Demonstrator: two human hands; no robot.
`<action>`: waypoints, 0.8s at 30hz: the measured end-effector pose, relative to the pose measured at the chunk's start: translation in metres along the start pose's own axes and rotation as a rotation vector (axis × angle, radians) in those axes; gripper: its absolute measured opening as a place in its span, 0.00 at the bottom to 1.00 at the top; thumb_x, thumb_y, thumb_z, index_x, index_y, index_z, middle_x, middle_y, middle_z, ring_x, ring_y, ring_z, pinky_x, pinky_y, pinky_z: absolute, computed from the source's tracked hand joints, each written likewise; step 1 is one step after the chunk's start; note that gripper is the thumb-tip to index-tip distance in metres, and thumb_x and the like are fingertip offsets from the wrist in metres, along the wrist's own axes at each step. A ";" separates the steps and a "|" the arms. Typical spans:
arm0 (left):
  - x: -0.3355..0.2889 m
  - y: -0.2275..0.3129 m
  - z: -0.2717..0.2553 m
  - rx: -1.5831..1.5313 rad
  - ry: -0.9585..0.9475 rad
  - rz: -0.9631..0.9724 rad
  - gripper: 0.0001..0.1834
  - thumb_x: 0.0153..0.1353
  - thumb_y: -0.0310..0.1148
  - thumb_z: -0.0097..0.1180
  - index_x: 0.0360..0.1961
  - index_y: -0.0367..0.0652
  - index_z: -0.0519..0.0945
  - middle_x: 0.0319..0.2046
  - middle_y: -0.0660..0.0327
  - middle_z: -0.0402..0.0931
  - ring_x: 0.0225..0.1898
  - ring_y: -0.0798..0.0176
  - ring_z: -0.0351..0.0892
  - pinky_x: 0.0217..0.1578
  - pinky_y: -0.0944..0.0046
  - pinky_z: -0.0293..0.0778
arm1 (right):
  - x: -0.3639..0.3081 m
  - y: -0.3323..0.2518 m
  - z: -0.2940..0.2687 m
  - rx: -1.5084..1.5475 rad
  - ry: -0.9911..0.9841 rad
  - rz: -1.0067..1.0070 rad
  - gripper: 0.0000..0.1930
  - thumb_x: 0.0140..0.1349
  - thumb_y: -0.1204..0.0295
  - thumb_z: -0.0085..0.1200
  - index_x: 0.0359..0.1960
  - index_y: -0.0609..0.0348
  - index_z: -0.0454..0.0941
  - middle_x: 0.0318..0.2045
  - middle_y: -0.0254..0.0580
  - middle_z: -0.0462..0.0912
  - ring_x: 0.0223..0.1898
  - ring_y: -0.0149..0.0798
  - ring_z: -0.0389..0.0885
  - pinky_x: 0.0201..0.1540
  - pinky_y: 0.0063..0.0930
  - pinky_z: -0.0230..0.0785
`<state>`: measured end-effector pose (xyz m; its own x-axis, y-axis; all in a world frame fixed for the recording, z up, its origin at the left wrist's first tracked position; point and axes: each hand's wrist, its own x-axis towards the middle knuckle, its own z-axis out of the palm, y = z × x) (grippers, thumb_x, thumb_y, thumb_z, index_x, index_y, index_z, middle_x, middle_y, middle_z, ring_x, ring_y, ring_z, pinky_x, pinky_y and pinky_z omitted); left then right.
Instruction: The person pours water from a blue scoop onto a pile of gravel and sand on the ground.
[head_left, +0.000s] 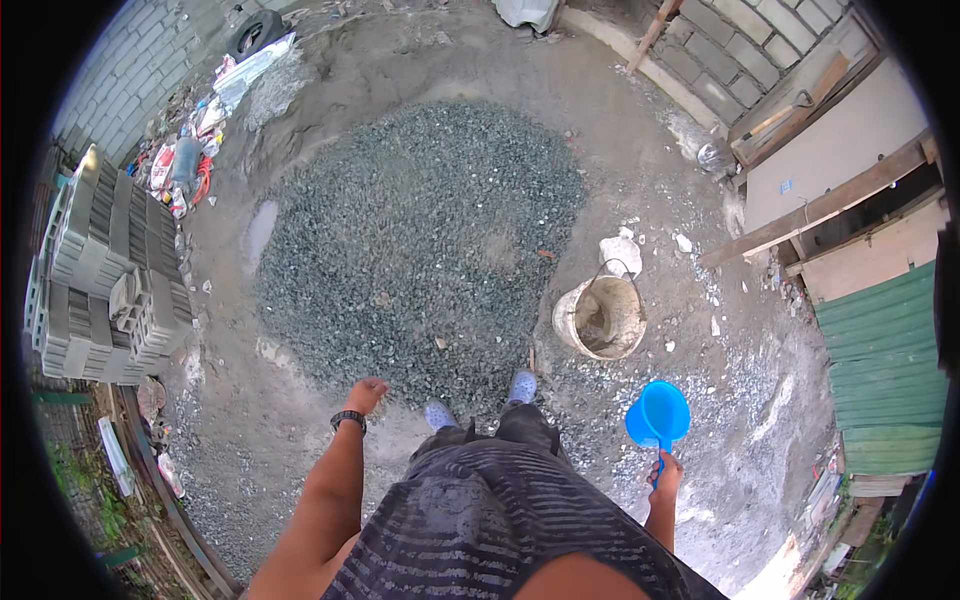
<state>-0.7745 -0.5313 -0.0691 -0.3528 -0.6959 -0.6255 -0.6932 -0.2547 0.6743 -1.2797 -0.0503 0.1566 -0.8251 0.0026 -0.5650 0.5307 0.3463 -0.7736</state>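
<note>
My right hand (667, 473) is closed round the handle of a blue plastic dipper (647, 424), held out to the right of my body. The dipper's round mouth faces up, and no water can be made out in it. My left hand (368, 396), with a dark watch on the wrist, hangs in the air on the left with its fingers loosely bent and nothing in it. Beyond my feet spreads a wide heap of grey gravel (420, 230). A dirty white bucket (568, 318) with a raised wire handle stands at the heap's right edge, some murky residue inside.
Stacked hollow concrete blocks (95, 270) stand at the left. Behind them lie litter and a blue water jug (186, 163); a tyre (256, 34) leans farther back. A white lump (621, 256) sits behind the bucket. Wooden beams (820, 208) and green corrugated sheeting (885, 370) edge the right side.
</note>
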 end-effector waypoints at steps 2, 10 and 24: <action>-0.004 0.001 -0.008 -0.128 0.026 -0.046 0.19 0.63 0.42 0.57 0.45 0.38 0.83 0.34 0.62 0.82 0.31 0.66 0.80 0.34 0.65 0.75 | -0.006 0.003 -0.019 -0.067 0.055 0.007 0.08 0.61 0.65 0.56 0.29 0.54 0.73 0.15 0.30 0.69 0.12 0.26 0.64 0.12 0.23 0.56; -0.098 -0.066 0.005 -0.430 0.226 -0.274 0.18 0.60 0.41 0.60 0.43 0.37 0.81 0.30 0.62 0.82 0.28 0.67 0.81 0.28 0.65 0.76 | 0.104 -0.121 0.059 -0.488 0.013 -0.266 0.10 0.55 0.70 0.58 0.20 0.61 0.75 0.15 0.38 0.73 0.12 0.32 0.67 0.14 0.31 0.53; -0.227 -0.112 0.120 -0.641 0.347 -0.565 0.15 0.61 0.42 0.58 0.45 0.46 0.82 0.27 0.63 0.82 0.21 0.67 0.78 0.20 0.64 0.71 | 0.015 -0.484 0.350 0.221 -0.821 -0.449 0.08 0.67 0.62 0.55 0.34 0.48 0.71 0.20 0.22 0.69 0.16 0.19 0.63 0.18 0.18 0.56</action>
<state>-0.6921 -0.2639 -0.0497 0.2120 -0.4908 -0.8451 -0.1882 -0.8691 0.4575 -1.4811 -0.5464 0.4221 -0.6118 -0.7741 -0.1629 0.2922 -0.0297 -0.9559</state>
